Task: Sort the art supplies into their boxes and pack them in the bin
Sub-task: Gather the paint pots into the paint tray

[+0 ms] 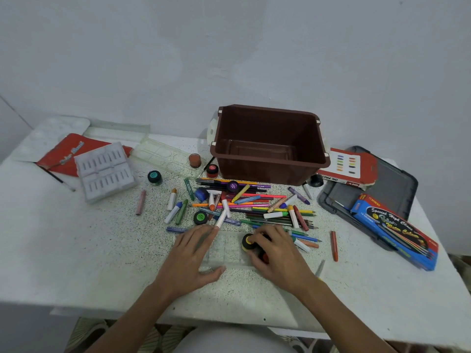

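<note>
the left hand (193,253) lies flat with straight fingers on a clear plastic compartment tray (226,250) at the near middle of the speckled white table (102,263). the right hand (277,253) curls its fingers around a small black paint pot with a yellow lid (247,242) at the tray's right end. the brown plastic bin (267,171) behind holds nothing. a loose pile of crayons, pencils and markers (249,205) lies between bin and tray.

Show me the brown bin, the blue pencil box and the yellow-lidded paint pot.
brown bin (265,172): head view, on its front wall.
blue pencil box (395,230): head view, on its printed top face.
yellow-lidded paint pot (246,241): head view, on its yellow lid.
</note>
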`<control>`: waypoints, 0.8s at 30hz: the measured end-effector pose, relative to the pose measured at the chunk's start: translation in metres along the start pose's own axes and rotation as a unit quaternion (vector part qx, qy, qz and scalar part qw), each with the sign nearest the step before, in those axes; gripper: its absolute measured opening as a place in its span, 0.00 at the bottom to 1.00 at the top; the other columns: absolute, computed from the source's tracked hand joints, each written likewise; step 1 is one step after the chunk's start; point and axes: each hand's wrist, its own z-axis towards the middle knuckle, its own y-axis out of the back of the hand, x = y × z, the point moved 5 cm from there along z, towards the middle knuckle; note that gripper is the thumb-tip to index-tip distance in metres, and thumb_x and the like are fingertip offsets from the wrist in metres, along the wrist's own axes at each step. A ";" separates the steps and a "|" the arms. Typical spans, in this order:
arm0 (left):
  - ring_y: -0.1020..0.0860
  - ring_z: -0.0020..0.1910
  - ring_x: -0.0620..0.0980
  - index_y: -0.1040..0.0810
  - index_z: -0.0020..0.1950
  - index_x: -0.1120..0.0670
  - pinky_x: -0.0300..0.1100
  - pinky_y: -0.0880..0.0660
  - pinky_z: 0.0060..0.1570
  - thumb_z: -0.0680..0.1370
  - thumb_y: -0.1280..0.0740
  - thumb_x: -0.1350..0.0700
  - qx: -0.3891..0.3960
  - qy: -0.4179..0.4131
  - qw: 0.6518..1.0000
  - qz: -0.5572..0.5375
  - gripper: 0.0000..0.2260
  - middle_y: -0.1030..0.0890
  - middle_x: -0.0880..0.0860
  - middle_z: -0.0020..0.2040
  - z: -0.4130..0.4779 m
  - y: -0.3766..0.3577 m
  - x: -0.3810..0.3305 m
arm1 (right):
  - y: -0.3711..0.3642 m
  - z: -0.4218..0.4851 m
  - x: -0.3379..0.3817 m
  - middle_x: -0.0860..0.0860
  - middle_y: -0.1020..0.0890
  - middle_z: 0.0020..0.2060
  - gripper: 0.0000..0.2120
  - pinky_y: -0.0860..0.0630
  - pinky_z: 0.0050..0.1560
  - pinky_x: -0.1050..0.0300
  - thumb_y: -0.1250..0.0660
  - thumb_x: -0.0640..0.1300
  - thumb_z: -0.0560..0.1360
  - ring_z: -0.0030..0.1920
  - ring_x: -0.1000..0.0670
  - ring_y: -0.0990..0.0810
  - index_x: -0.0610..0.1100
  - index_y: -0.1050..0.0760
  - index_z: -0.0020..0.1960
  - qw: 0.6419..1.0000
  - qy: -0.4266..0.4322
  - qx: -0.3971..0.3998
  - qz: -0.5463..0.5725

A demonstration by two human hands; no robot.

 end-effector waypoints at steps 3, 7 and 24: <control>0.31 0.71 0.54 0.35 0.77 0.57 0.53 0.30 0.66 0.75 0.36 0.34 -0.003 -0.004 1.000 0.001 0.38 0.29 0.55 0.71 0.000 0.000 -0.001 | 0.006 -0.004 -0.006 0.50 0.24 0.56 0.19 0.27 0.55 0.53 0.40 0.56 0.77 0.56 0.48 0.27 0.46 0.23 0.60 1.000 -0.022 -0.011 0.012; 0.32 0.71 0.53 0.34 0.76 0.56 0.49 0.36 0.70 0.76 0.38 0.34 -0.011 0.003 1.000 -0.010 0.36 0.30 0.54 0.71 0.000 0.004 -0.001 | 0.010 -0.013 -0.015 0.52 0.24 0.58 0.23 0.29 0.58 0.56 0.39 0.61 0.76 0.58 0.51 0.29 0.48 0.24 0.63 0.999 -0.036 -0.016 0.023; 0.23 0.59 0.51 0.25 0.67 0.51 0.56 0.29 0.63 0.77 0.30 0.51 -0.053 0.333 0.934 -0.117 0.19 0.21 0.52 0.59 0.044 0.033 0.025 | -0.021 -0.041 -0.030 0.48 0.29 0.71 0.37 0.45 0.76 0.45 0.41 0.69 0.76 0.74 0.46 0.36 0.44 0.33 0.74 0.995 -0.034 -0.049 -0.083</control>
